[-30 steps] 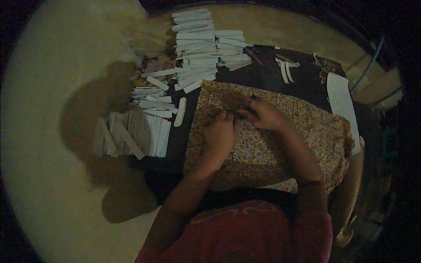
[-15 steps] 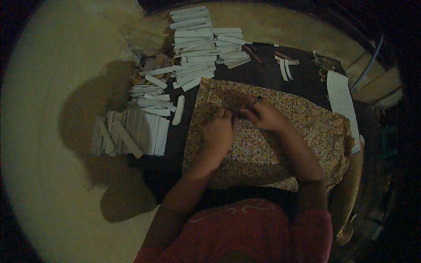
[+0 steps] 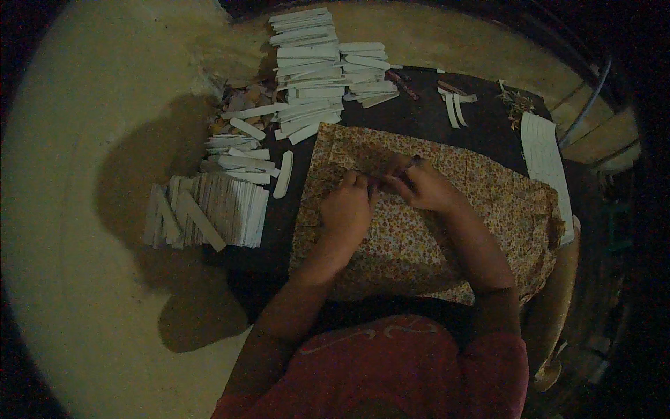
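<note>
Hands, left [image 3: 347,209] and right [image 3: 426,187], pinch a fold of floral cloth [image 3: 433,244] between them

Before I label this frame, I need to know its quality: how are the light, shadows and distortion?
Head view: dim, yellowish light; a person's dark shadow falls on the floor; fisheye bends edges, corners black; both hands on the floral cloth are readable, though soft.

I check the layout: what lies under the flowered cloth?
The flowered cloth lies on a dark board, whose far part and left edge show. Both the left hand and right hand press on it; anything beneath is covered.
</note>
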`<move>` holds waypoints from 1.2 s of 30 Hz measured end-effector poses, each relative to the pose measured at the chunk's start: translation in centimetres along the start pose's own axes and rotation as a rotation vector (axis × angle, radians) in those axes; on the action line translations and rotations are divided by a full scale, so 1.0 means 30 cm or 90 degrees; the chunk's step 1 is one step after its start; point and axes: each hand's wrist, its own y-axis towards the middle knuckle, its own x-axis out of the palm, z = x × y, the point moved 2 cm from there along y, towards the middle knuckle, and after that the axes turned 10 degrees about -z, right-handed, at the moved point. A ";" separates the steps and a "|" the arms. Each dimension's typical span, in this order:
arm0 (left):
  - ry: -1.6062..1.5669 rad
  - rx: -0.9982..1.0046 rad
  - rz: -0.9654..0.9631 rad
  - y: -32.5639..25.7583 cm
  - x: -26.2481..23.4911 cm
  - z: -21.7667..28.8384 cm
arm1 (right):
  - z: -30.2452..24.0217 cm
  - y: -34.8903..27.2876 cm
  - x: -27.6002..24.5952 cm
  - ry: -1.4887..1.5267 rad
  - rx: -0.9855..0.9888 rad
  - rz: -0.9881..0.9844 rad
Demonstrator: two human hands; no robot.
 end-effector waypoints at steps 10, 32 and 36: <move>0.023 0.021 0.055 -0.006 0.019 -0.009 | 0.001 -0.003 0.024 -0.106 -0.065 0.028; 0.008 0.037 0.034 0.012 0.010 -0.034 | -0.006 0.002 0.045 -0.028 -0.137 0.072; -0.046 0.047 0.037 0.026 0.014 -0.060 | -0.014 0.010 0.039 -0.041 -0.198 0.085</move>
